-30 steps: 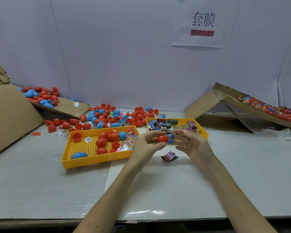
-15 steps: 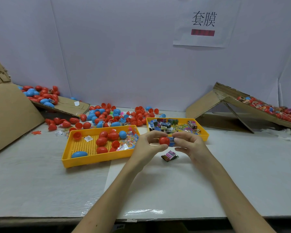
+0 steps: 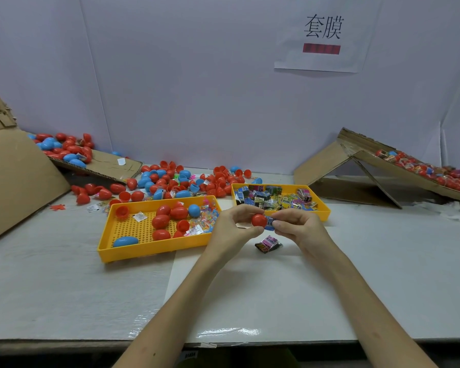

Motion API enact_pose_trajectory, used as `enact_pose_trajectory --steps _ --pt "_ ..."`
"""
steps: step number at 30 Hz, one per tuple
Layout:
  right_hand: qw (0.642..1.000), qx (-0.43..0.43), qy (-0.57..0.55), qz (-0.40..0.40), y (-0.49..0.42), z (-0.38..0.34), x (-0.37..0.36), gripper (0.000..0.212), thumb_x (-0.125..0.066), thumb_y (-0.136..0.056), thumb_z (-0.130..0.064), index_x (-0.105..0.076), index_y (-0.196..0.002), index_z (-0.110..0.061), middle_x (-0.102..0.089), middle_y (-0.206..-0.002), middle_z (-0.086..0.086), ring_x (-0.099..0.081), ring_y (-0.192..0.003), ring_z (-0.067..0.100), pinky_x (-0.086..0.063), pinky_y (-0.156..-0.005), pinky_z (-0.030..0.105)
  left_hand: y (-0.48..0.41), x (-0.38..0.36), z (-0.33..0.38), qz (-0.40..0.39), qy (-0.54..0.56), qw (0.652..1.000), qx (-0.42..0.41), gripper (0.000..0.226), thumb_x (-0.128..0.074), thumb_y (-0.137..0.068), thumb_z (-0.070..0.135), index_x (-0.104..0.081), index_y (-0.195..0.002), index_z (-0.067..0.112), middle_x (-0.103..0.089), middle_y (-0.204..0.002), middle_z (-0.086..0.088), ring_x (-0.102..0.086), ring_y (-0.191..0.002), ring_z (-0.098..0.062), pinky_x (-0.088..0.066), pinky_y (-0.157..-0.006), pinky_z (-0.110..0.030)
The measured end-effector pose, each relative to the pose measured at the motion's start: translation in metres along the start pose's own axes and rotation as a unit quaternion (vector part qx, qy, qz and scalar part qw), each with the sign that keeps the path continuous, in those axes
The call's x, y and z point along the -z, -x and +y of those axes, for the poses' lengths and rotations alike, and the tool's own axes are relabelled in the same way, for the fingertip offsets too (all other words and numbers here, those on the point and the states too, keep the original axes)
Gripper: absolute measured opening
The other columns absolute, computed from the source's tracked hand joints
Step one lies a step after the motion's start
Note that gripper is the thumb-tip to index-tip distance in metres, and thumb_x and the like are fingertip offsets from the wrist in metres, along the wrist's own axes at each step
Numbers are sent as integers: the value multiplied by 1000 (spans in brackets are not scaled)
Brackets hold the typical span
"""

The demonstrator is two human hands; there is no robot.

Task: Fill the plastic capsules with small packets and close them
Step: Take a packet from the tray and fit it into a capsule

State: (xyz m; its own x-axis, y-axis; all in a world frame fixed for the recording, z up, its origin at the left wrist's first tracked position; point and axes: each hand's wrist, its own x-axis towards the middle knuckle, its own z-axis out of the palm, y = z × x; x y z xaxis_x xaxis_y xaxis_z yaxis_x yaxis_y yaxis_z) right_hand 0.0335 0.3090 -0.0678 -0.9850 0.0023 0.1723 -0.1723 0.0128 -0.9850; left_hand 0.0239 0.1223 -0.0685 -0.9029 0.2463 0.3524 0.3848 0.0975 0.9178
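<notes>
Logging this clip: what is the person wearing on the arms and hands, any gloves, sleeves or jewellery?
Nothing worn shows. The left hand and right hand are ungloved, with no rings visible. The left forearm and right forearm are uncovered down to the frame's bottom edge: no sleeve, watch or wristband.

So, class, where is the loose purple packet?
Head view: the purple packet lies on the table near centre, just below the right hand, in front of the right yellow tray.

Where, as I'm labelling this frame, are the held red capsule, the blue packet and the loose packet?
red capsule (image 3: pixel 259 219): head view, its rounded front.
blue packet (image 3: pixel 269 223): head view, barcode face beside the capsule.
loose packet (image 3: pixel 268 243): head view, its top face.
</notes>
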Motion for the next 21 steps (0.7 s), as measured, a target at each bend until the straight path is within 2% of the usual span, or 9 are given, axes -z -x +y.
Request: enact_pose_trajectory --steps 4,8,13,21 --pt "1000 1 8 4 -1 0 1 26 -72 -84 -3 -81 -75 -26 -77 -83 0 -73 -78 13 -56 -66 19 0 -1 -2 -2 -31 999 -8 34 -79 -81 7 -70 -97 37 -70 -94 19 -64 -87 12 -49 -71 -4" --pt "1000 0 27 -5 -1 1 1 22 -73 -84 -5 -80 -76 -25 -77 -84 0 -71 -78 10 -56 -66 19 0 -2 -3 1 -43 999 -6 34 -78 -81 7 -71 -99 35 -70 -97 15 -66 -88 7 -50 -71 -6" --pt "999 -4 37 -6 0 0 2 21 -73 -84 -9 -80 -77 -28 -76 -85 -2 -71 -80 10 -56 -66 20 -1 -2 -3 0 -49 999 -6 36 -78 -81 7 -70 -98 38 -68 -94 22 -63 -87 12 -49 -69 -5" --pt "999 -9 34 -4 -1 0 2 20 -74 -84 -11 -81 -78 -28 -77 -88 -1 -72 -83 12 -54 -67 20 -1 -3 -5 2 -58 998 -4 32 -77 -82 7 -73 -104 30 -69 -98 14 -64 -91 4 -50 -72 -9"
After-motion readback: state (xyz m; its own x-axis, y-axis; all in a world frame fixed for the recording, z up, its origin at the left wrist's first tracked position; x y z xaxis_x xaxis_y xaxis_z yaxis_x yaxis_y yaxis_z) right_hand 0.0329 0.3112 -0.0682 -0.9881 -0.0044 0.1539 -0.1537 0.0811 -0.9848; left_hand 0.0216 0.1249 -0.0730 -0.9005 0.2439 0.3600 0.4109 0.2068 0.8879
